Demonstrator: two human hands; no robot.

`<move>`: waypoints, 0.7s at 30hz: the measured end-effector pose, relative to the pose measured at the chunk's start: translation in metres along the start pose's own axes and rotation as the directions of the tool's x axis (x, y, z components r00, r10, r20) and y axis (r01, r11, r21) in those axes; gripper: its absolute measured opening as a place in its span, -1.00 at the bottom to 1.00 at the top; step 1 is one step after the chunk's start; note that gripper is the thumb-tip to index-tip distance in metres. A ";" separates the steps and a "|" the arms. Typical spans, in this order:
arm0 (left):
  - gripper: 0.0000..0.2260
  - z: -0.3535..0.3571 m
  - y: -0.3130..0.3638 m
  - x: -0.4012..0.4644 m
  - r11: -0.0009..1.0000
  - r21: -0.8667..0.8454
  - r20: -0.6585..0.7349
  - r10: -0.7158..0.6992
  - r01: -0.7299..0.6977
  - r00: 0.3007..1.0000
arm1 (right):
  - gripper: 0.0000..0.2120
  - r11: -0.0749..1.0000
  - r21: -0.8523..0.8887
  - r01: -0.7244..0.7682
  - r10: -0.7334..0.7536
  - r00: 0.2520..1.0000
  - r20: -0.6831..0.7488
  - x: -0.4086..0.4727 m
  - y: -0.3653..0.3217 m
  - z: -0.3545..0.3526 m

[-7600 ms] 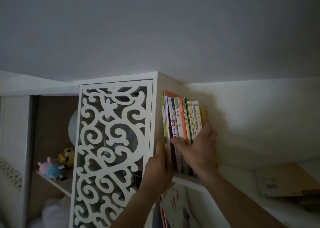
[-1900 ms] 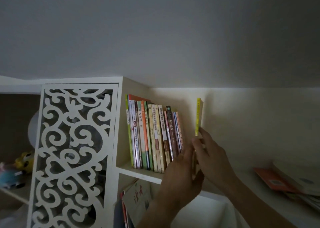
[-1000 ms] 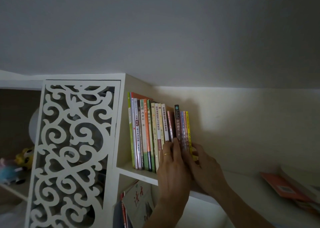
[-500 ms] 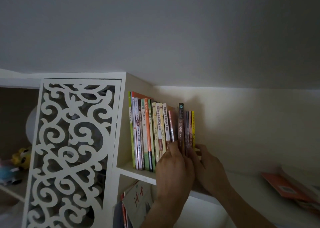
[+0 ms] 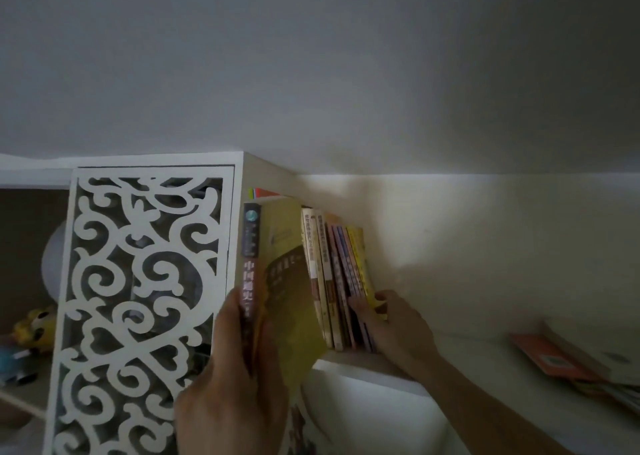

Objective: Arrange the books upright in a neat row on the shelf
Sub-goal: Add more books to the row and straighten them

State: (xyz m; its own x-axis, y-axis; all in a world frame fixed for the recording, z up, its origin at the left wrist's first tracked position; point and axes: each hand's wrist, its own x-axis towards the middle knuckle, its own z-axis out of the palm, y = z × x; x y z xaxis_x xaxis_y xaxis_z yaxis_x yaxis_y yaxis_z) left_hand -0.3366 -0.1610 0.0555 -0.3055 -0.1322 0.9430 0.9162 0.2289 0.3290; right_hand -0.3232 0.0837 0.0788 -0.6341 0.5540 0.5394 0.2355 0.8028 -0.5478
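Left hand: the left hand [image 5: 232, 378] is curled round a book with a dark purple spine [image 5: 250, 264], thumb on the spine, fingers on the yellow-brown cover.
Held book: it is kept upright in front of the shelf's left end, lifted off the shelf [image 5: 363, 363], and hides the books behind it.
Right hand: the right hand [image 5: 394, 323] is pressed against the right end of the row, its fingers bent on the lower spines and the yellow book [image 5: 360, 260]; whether it pinches anything cannot be told.
Row of books: the row of books [image 5: 332, 281] is stood on the shelf, leaning slightly left at the top.
Lying books: an orange book [image 5: 550, 361] and others are laid flat towards the shelf's right end.
Side panel: a white fretwork panel [image 5: 138, 299] is seen left of the shelf.
Toys: soft toys [image 5: 24, 340], blurred, are set behind the panel at the far left.
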 end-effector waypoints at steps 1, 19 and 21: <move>-0.65 -0.007 -0.004 -0.001 1.000 0.015 -0.016 -0.010 0.010 1.000 | -0.23 1.000 -0.029 -0.010 0.009 1.000 -0.019 0.002 -0.002 0.005; -0.59 -0.013 -0.027 -0.001 0.992 0.005 0.072 -0.127 0.127 0.989 | -0.28 0.989 -0.148 0.004 -0.025 0.990 -0.141 0.006 -0.005 0.015; -0.57 -0.012 -0.030 0.003 0.994 -0.012 0.077 -0.104 0.105 0.992 | -0.23 0.996 -0.088 0.031 -0.045 0.986 -0.162 0.007 -0.006 0.018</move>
State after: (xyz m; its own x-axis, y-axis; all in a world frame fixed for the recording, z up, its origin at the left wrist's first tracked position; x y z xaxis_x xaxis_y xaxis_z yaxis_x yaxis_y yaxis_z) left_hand -0.3621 -0.1802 0.0474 -0.4184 -0.0802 0.9047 0.8820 0.2018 0.4258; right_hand -0.3423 0.0790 0.0742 -0.5162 0.5461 0.6598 0.2797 0.8356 -0.4727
